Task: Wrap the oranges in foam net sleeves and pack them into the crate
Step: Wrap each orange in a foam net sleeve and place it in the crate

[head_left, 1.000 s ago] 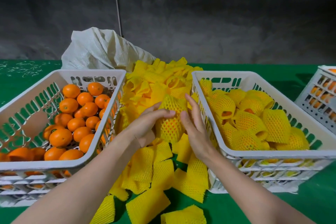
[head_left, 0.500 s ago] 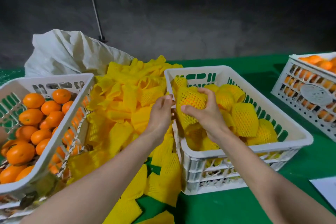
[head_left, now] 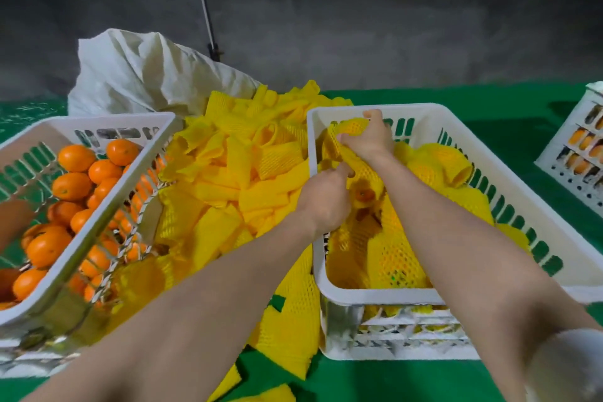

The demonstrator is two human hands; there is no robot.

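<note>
in the crate (head_left: 417, 109), our right hand (head_left: 372, 140) grips a foam net sleeve (head_left: 346, 130) — left hand (head_left: 324, 199) just beside it, hold unclear to us.

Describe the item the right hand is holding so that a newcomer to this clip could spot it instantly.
Find the white crate on the right, full of yellow netted fruit. At its far left corner, the right hand grips a yellow foam net sleeve. Unlike the wrapped oranges lying loose beside it, it alone is in a hand's grip.
</note>
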